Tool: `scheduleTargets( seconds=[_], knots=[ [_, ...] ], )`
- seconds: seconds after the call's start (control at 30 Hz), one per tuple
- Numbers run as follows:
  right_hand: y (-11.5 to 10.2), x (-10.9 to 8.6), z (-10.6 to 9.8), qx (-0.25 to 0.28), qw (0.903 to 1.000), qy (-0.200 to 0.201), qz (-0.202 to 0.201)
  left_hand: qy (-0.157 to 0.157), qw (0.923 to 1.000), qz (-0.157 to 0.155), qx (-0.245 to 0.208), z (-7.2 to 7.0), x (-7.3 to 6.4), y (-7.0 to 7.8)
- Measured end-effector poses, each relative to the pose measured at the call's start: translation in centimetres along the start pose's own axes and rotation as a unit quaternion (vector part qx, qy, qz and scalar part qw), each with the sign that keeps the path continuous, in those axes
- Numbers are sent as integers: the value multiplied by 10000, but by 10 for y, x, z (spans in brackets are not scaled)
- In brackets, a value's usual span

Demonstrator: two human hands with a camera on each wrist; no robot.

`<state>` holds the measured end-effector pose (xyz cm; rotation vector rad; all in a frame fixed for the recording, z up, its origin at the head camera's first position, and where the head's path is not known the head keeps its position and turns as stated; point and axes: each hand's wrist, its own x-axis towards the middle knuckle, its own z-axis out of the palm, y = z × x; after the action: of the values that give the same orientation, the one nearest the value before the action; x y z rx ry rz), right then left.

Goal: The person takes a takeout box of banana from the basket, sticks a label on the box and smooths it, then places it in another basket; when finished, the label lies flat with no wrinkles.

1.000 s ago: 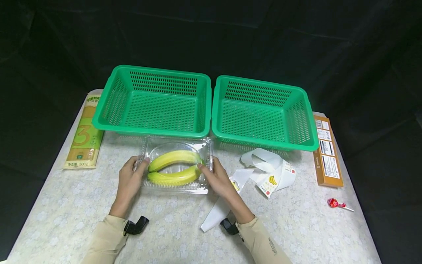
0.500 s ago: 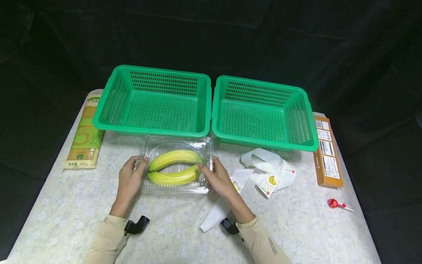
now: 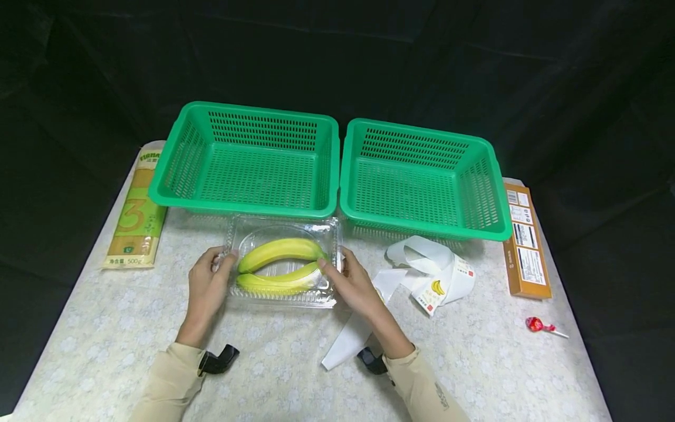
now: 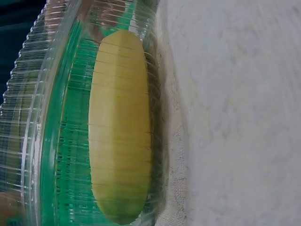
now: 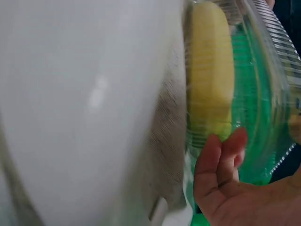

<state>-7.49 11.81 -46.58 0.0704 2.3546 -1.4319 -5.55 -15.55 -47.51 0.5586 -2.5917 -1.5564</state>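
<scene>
A clear plastic clamshell box lies in front of the left green basket, with two yellow bananas inside, seen through the plastic. The far banana arches away from me, and the near banana curves toward me. My left hand grips the box's left side, thumb at the edge. On the opposite side my right hand holds it, thumb over the lid by the banana tips. In the right wrist view, bent fingers press on the ribbed wall. One banana fills the left wrist view's middle.
Behind the box stand the left green basket and the right green basket. White ribbon with banana-printed labels lies right of my right hand. A noodle packet is at far left; an orange box and red lollipop at far right.
The right forearm and hand have shifted slightly to the right, covering more of a ribbon label. Both hands keep their hold on the box, and the bananas look the same.
</scene>
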Motion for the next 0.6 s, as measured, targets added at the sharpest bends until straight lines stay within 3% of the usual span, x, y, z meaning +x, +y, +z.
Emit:
scheduleTargets(
  seconds=[0.37, 0.6],
  knots=[
    [2, -4, -14, 152, 9997, -184, -40, 23, 10000, -82, 22, 0, -2, 1],
    [13, -9, -28, 28, 9990, -297, -324, 23, 9999, -126, 40, -1, 0, 0]
  ],
)
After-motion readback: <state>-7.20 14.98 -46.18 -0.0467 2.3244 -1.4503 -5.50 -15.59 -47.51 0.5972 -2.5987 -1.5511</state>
